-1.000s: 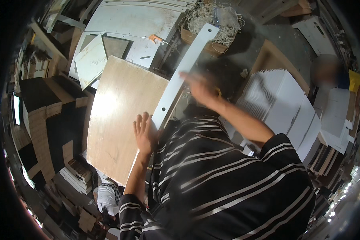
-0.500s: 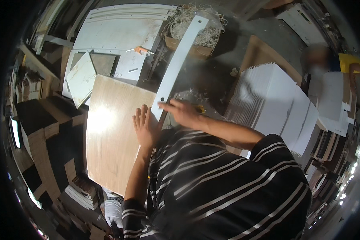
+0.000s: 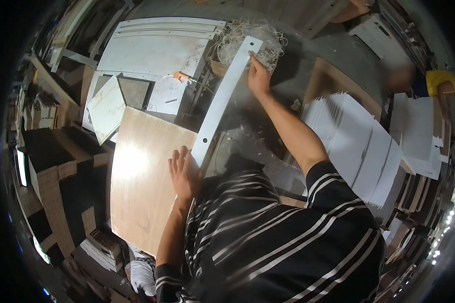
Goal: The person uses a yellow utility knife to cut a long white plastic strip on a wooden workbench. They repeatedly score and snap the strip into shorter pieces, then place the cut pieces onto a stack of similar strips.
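A long white strip (image 3: pixel 224 101) with a dark hole near each end runs from my body toward the far side. Its near end lies against the right edge of a light wood-grain board (image 3: pixel 144 174). My left hand (image 3: pixel 185 174) rests there with fingers spread, over the board's edge and the strip's near end. Out at the far end, my right hand (image 3: pixel 259 77) touches the strip's right edge. Its index finger is stretched out, the tip just below the far hole; the other fingers are loosely bent and partly hidden.
An orange-handled tool (image 3: pixel 181 77) lies on white panels (image 3: pixel 136 50) at the far left. Beyond the strip stands a cardboard box (image 3: pixel 218 68) of tangled cord. A stack of white sheets (image 3: pixel 354 146) is at right, dark-topped stacks (image 3: pixel 50 146) at left. A person in yellow (image 3: pixel 440 83) is at far right.
My right hand has moved away from the near hole, along the strip to its far end. My left hand stays at the near end. The whole view has shifted slightly.
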The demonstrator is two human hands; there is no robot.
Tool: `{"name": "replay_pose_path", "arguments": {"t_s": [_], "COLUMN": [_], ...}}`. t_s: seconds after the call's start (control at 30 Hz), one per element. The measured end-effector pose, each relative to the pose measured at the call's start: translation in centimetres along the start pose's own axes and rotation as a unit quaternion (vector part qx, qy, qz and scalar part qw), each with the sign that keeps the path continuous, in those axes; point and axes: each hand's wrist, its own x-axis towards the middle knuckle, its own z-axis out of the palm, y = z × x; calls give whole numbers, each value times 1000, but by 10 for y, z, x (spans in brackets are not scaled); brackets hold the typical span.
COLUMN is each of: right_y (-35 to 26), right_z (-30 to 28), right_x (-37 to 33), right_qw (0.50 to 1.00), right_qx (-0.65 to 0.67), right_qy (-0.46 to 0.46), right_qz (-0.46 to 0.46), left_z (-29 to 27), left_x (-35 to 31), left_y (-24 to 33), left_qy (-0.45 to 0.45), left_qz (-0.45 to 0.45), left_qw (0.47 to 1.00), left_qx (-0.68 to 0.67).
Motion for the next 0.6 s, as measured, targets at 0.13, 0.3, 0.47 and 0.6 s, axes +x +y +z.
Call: {"name": "replay_pose_path", "arguments": {"t_s": [0.13,0.3,0.47,0.6], "right_y": [-27,-70,-56,-44], "right_z": [9,-14,-10,-3], "right_x": [-74,-184,-127,-85], "right_qw": [997,943,972,995], "right_qx": [37,127,111,14], "right_qy": [-22,-256,-173,-95], "right_qz": [-58,-170,-110,6], "left_z": [1,-1,0,6], "left_x": [4,4,11,21], "left_y": [1,2,6,9], "left_qy": [-8,-8,-2,-1], "left_qz": [-7,-11,-6,0], "left_qw": [1000,1000,1000,1000], "left_qx": [-2,-10,0,10]}}
